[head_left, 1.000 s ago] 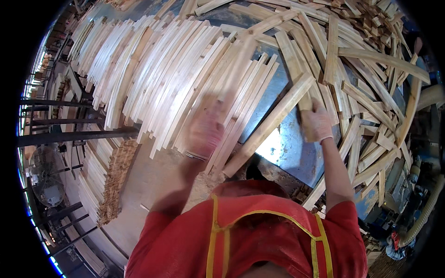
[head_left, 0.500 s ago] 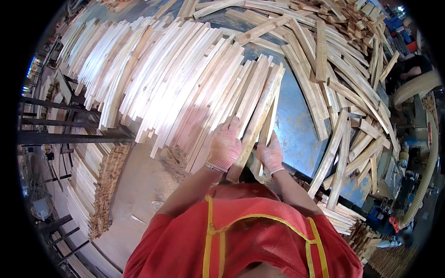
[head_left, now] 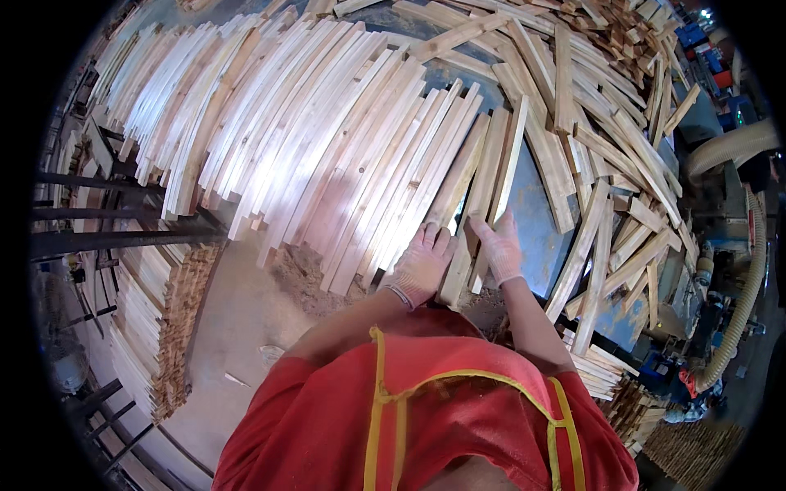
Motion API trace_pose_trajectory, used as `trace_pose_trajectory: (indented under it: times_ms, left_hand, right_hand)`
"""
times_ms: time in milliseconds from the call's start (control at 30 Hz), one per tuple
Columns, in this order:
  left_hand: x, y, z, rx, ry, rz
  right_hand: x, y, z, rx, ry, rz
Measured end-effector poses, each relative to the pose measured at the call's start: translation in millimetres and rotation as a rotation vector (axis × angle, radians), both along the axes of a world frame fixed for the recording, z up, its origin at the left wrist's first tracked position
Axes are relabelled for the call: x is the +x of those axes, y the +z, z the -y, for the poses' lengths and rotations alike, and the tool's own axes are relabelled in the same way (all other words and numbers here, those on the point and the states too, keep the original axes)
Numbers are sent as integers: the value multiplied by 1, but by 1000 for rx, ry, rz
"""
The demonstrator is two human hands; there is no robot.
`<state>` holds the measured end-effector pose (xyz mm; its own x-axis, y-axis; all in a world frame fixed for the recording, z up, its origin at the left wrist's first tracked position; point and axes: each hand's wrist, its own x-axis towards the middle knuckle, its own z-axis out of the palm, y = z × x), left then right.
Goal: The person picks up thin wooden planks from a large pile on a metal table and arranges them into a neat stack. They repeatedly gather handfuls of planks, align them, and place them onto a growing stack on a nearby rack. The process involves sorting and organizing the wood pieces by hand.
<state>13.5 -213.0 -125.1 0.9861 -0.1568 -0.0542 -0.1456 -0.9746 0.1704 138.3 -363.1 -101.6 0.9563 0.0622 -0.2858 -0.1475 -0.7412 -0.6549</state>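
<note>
My left hand (head_left: pixel 422 260), in a pale work glove, lies with its fingers stretched over the near end of a wooden strip (head_left: pixel 460 182), at the right edge of a row of similar strips (head_left: pixel 360 164). Close by, my right hand (head_left: pixel 499 250), also gloved, grips the near part of the rightmost wooden strip (head_left: pixel 512 151), thumb on its left side and fingers on its right. Between the hands runs another wooden strip (head_left: pixel 485 176), its near end pointing at my body. A narrow gap separates it from the strip under my left hand.
A blue metal table (head_left: pixel 536 196) carries the strips. Loose strips lie crisscrossed in a heap (head_left: pixel 598 106) at the right and far side. Black bars (head_left: pixel 123 243) jut in at the left above a stack of boards (head_left: pixel 184 327). A ribbed hose (head_left: pixel 757 278) hangs at far right.
The strip that stood tilted between my hands now lies among others at the row's right end. Both hands have moved right, and the strips there are spread apart.
</note>
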Motion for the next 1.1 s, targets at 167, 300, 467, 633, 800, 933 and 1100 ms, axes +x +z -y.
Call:
trace_pose_trajectory:
  times_ms: [167,300,467,633,800,933,1100]
  left_hand:
    - [10,11,-2,-242,113,3]
    - [37,34,-9,-789,396,52]
    - [49,55,-19,-831,452,67]
    - [25,71,-31,-391,500,238]
    - [-91,26,-84,-341,1266,421]
    - [-123,-8,-101,-1801,1937,386]
    - [-105,8,-43,-1173,1315,-333]
  right_hand:
    - [15,-15,-10,3,31,17]
    - [25,-26,-6,732,-20,-383]
    - [38,-17,-18,1229,-29,-740]
    - [87,17,-52,-49,565,-405]
    - [95,-26,-48,381,320,-350]
    - [92,1,-50,501,209,-502]
    - [114,-28,-23,738,66,-366]
